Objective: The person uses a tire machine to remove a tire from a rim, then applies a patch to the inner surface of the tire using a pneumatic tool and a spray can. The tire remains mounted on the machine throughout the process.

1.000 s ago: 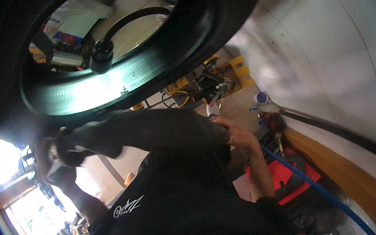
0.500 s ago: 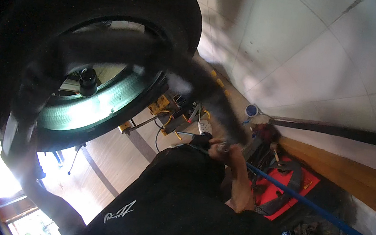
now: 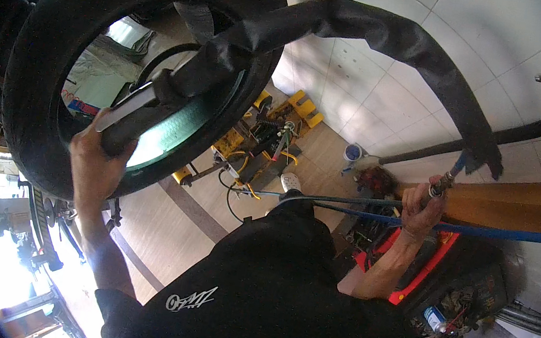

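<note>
My left hand is closed round the black handle of an air tool with a long grey lever. The tool lies in front of a large black tyre, whose inner wall is lit greenish white. From the tool a wrinkled black sleeve arches right and ends in a frayed edge above my right hand. That hand is closed on a metal hose coupling, upright in the fingers. A short bit of blue hose shows between coupling and sleeve.
Blue hose stretches across at right. Below stand a yellow-and-black machine, a small blue-and-white tub and a red case by a tray of tools. A black hose hangs along the tiled wall.
My right hand has moved from in front of my body up and out to the right. The black sleeve, blurred before, now arches higher and farther right. My left hand now shows on the handle.
</note>
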Available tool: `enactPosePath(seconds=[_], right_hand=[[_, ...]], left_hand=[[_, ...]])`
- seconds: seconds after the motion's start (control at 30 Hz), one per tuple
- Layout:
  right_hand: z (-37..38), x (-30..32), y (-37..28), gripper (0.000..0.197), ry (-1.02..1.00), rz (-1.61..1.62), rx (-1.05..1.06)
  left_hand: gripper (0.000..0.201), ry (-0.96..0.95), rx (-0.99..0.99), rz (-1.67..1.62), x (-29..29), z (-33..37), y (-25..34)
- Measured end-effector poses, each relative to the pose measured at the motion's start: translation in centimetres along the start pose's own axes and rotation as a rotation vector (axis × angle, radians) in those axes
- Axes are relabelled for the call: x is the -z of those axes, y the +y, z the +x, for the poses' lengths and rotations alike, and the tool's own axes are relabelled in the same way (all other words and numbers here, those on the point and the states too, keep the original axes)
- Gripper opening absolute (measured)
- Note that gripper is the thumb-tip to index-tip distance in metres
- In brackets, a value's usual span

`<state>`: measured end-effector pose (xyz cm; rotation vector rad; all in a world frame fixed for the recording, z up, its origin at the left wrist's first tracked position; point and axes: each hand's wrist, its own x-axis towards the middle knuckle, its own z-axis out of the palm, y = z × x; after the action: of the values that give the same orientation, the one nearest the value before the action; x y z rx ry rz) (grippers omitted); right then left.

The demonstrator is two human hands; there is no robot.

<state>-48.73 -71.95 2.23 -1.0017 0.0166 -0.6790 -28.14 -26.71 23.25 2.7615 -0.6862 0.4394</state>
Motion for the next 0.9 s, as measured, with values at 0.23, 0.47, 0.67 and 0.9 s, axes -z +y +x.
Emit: enactPosePath(seconds=[0.23, 0.47, 0.67, 0.9], right_hand=[[0.3, -1.1, 3.1, 0.029, 0.267, -0.486, -0.330], [2.2, 0.6, 9.7, 0.034, 0.233, -0.561, -0.501], [5.4, -4.1, 9.3, 0.029, -0.011, -0.818, 0.018], [12.8, -3.7, 15.7, 0.065, -0.362, -1.314, -0.132]], left_hand=[[0.050, -0.084, -0.036, -0.061, -4.2, -2.9, 3.3], [0.034, -0.124, -0.124, 0.025, -8.3, 0.4, 10.5], [0.035, -0.383, -0.150, 0.294, -13.9, 5.6, 15.8], [0.019, -0.551, -0.268, 0.214, -28.0, 11.2, 18.5]])
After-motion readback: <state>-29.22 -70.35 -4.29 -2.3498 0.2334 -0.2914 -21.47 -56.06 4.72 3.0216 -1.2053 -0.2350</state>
